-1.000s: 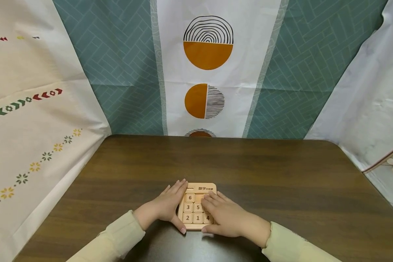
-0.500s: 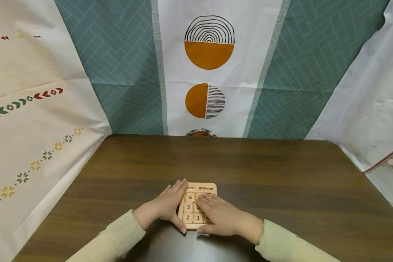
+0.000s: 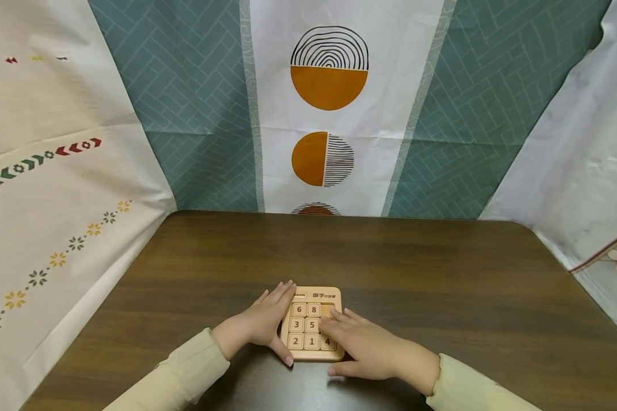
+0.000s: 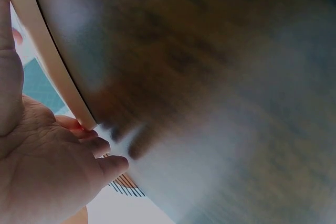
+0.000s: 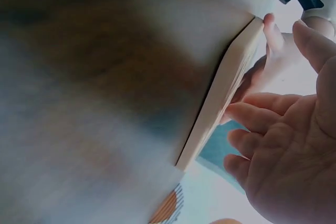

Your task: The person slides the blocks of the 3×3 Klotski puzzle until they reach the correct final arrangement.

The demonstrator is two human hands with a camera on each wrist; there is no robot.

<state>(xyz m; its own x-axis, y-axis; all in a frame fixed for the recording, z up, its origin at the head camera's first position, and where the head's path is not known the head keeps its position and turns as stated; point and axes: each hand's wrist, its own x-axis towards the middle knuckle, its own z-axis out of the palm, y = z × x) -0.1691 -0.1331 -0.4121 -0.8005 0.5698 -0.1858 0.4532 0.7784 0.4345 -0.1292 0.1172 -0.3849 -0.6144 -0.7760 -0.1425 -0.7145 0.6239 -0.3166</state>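
A wooden sliding number puzzle (image 3: 316,355) lies flat on the dark table. My left hand (image 3: 257,321) holds its left side, fingers at the upper corner and thumb at the lower one; the left wrist view shows the board's edge (image 4: 58,72) between them. My right hand (image 3: 370,345) has its fingers extended over the right column, covering the middle-right spot. The 6 tile (image 3: 299,309) and 8 tile (image 3: 313,309) sit in the top row, with bare wood showing at top right. Below are 3, 5, then 2, 1 and a partly covered 4 tile (image 3: 327,341).
The brown wooden table (image 3: 421,274) stretches behind and beside the puzzle. A teal and white patterned cloth (image 3: 200,103) hangs at its back edge. Light cloths hang left (image 3: 56,188) and right (image 3: 576,171).
The 8 tile has slid left into the gap at top middle, leaving the gap at top right. My right hand moved left over the board, then back right. My left hand stayed put.
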